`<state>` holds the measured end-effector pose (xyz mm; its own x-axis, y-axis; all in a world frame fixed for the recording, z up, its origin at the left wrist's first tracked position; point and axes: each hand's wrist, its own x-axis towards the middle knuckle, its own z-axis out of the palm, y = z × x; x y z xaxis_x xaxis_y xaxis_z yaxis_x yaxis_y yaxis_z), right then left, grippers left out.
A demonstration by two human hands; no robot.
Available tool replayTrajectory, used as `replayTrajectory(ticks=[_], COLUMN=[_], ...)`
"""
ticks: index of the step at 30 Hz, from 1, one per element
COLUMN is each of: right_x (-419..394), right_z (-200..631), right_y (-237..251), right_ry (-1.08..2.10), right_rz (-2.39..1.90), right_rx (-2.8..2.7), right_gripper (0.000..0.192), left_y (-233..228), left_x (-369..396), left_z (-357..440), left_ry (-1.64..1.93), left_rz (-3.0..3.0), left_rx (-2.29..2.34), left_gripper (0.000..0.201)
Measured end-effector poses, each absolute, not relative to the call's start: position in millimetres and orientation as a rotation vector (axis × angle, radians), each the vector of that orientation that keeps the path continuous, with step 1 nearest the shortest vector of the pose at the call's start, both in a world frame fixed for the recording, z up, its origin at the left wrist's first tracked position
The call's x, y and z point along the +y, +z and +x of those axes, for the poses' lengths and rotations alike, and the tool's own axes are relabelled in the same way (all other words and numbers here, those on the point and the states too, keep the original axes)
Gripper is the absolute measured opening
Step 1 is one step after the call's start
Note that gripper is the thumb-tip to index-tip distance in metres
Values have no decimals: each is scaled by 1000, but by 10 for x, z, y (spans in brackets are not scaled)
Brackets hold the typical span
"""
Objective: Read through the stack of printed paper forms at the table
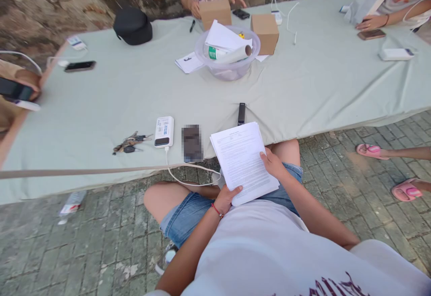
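Gripping a stack of printed papers (243, 161) over the lap, the left hand (226, 197) pinches its near corner while the right hand (273, 163) clasps the side edge, angling text readably, just beside the counter (101, 103).

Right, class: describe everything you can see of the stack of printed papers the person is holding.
The stack of papers is white, several sheets thick, its top sheet covered in small black print under a centred heading too small to read. It lies tilted, its far end over the edge of the cloth-covered table, its near end above the lap. The left hand grips the near edge with the thumb on top; the right hand holds the right edge.
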<state>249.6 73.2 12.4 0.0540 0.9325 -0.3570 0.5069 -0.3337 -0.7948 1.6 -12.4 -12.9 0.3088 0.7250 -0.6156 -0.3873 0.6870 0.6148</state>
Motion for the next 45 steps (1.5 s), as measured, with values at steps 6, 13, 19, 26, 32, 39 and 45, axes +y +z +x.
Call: replayTrajectory(ticks=[6,13,19,26,32,39,45], right_x=[847,833,811,1295,1716,1820,1843], right_z=[2636,2855,2951,2910,2883,2906,2896], right_y=[3,76,393,1025,1408,1289,1250], right_ry=[1717,1926,1760,1282,1080,1186,1295], right_rz=[-1558,-1414,-1419,-1285,-1101,-1138,-1111], right_rx=[-773,-800,-915,-1183,-1379,-1541,-1592], right_gripper=[52,56,54,55,56,77,68], left_y=[-167,-140,290,930,1336,1103,934], left_x=[-122,140,592,1345,1714,1714,1636], left_z=[7,-18,169,333,132,-64,44], left_ry=[710,673,1027,1287,1414,1140,1120], left_rz=[421,704,884,1066,1292,1389,1475], left_rx=[963,1100,1180,1039,975,1075,1093], left_gripper=[74,68,68,73,63,68,73])
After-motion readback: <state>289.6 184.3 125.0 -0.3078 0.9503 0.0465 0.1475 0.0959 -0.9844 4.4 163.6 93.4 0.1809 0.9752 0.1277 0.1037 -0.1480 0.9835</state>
